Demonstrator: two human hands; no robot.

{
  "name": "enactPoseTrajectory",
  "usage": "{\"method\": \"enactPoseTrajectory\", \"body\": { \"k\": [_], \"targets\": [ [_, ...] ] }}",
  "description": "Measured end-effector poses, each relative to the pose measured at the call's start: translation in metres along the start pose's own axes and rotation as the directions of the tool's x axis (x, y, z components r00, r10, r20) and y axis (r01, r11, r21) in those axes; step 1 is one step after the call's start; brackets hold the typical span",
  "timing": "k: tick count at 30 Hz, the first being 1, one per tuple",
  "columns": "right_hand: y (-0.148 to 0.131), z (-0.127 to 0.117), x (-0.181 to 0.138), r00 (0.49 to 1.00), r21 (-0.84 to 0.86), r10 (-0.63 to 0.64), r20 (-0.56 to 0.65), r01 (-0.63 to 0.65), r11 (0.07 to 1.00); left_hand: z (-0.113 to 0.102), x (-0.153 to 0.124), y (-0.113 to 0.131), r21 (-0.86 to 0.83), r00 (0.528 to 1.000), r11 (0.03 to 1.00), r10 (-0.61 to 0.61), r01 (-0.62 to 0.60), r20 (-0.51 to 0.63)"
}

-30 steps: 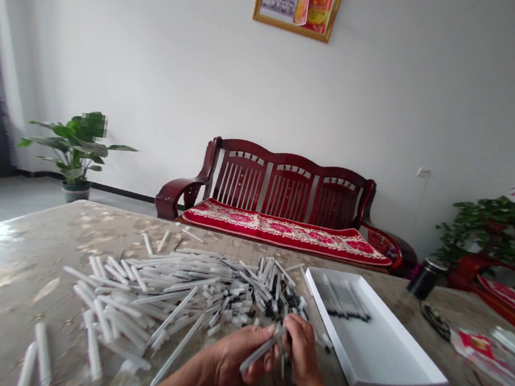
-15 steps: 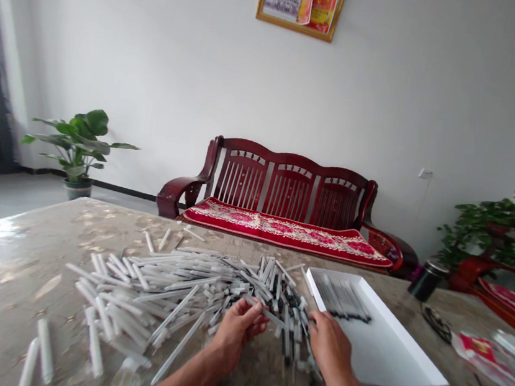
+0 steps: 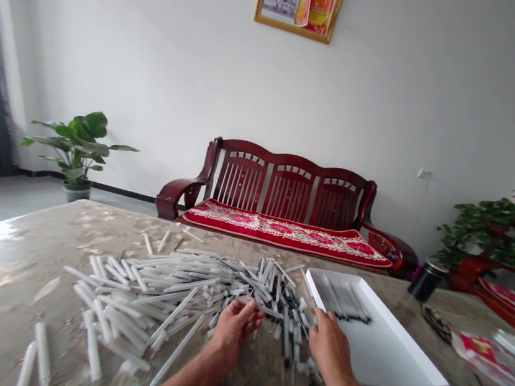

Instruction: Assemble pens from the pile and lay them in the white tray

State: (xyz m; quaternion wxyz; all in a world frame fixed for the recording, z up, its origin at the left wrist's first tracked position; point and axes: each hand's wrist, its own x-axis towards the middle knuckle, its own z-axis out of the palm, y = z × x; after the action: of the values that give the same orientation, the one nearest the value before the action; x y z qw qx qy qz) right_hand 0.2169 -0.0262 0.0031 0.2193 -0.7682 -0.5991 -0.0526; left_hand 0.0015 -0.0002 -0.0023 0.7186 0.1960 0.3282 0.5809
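Note:
My left hand [image 3: 235,328] is closed, pinching a whitish translucent pen barrel [image 3: 271,312] that points right, toward my other hand. My right hand [image 3: 329,343] is beside the left wall of a white shallow tray [image 3: 400,354], its fingers curled together; whatever they hold, if anything, is hidden. Around and beyond my hands lies a loose pile of whitish pen barrels [image 3: 125,311], mixed with black-ended pen parts [image 3: 287,334] toward the right. Inside the tray, a row of clear pens with black ends [image 3: 343,299] lies side by side near the far left corner.
Two barrels [image 3: 43,354] lie apart at the table's front left. A black cylinder [image 3: 428,281], a cable [image 3: 436,324] and a red-and-clear plastic packet [image 3: 481,355] are right of the tray. A wooden bench [image 3: 286,187] stands behind the table.
The pen barrel in my left hand has turned to lie more level, and that hand has shifted slightly left. My right hand has moved barely at all.

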Motion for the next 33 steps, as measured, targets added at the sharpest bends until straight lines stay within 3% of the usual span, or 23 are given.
{"method": "enactPoseTrajectory", "body": {
  "k": [2,3,5,7,9,12,26,33],
  "targets": [
    [-0.006,0.001,0.002,0.998,0.330,0.023,-0.062,-0.001,0.944,0.000,0.000,0.000,-0.006,1.000,1.000,-0.001,0.001,-0.017],
    [-0.010,0.002,0.002,0.997,0.515,0.041,-0.060,-0.005,0.857,0.000,0.000,0.000,-0.010,1.000,1.000,-0.001,0.001,-0.025],
    [-0.023,0.003,-0.001,0.997,0.800,0.081,-0.007,-0.043,0.599,0.000,0.001,0.000,-0.020,0.999,1.000,0.007,-0.008,-0.037],
    [-0.036,0.004,-0.006,0.994,0.922,0.100,0.047,-0.081,0.377,0.000,0.002,0.000,-0.028,0.999,0.999,0.019,-0.021,-0.046],
    [-0.047,0.004,-0.011,0.993,0.954,0.101,0.066,-0.092,0.285,-0.001,0.003,-0.001,-0.035,0.998,0.999,0.029,-0.030,-0.051],
    [-0.053,0.004,-0.014,0.995,0.957,0.074,0.059,-0.078,0.279,-0.001,0.002,-0.001,-0.041,0.998,0.999,0.032,-0.034,-0.049],
    [-0.053,0.009,-0.019,1.000,0.902,0.006,0.002,-0.005,0.433,-0.004,0.002,-0.004,0.039,0.996,0.996,0.084,-0.085,0.016],
    [-0.059,0.004,-0.017,0.969,0.935,0.116,0.217,-0.240,0.262,-0.001,-0.003,-0.001,0.142,0.966,0.959,0.228,-0.244,0.118]
  ]
}}
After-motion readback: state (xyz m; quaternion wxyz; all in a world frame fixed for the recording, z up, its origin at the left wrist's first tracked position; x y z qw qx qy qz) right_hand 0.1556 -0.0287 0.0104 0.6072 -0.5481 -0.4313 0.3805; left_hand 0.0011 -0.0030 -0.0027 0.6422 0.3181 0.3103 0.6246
